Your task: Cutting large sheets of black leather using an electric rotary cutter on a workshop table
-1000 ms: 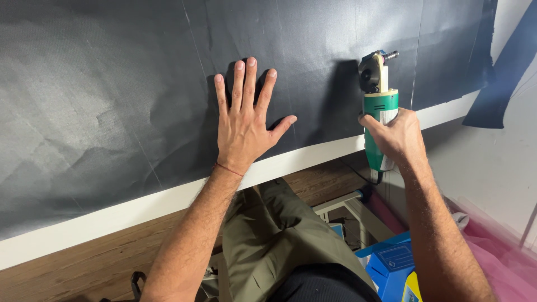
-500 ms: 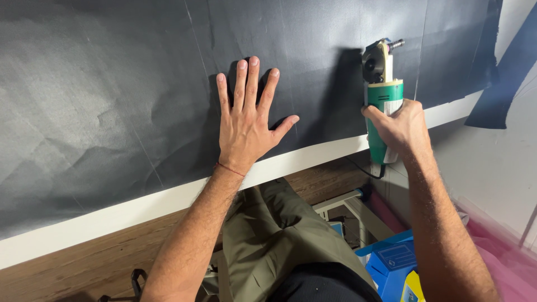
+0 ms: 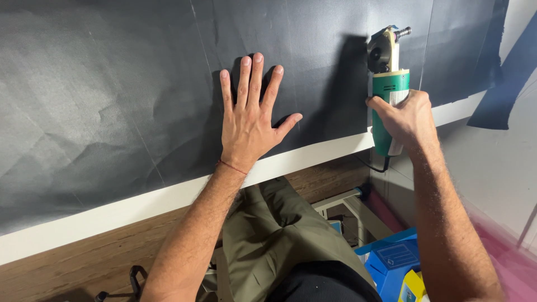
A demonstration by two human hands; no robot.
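Note:
A large sheet of dark grey fabric (image 3: pixel 112 95) lies spread over a white table (image 3: pixel 112 210). My left hand (image 3: pixel 249 120) presses flat on the fabric near its front edge, fingers spread. My right hand (image 3: pixel 405 114) grips the green handle of an electric rotary fabric cutter (image 3: pixel 386 84), whose cream and black head rests on the fabric further from me. A black cord hangs from the cutter's back end.
A strip of blue fabric (image 3: pixel 503 95) lies at the right on a white surface. Below the table edge are my olive trousers (image 3: pixel 274 235), a wooden floor (image 3: pixel 72 268), a blue box (image 3: pixel 394 260) and pink material (image 3: pixel 503 246).
My right hand has pushed the cutter a little further away from me along the fabric. My left hand has stayed flat in the same place.

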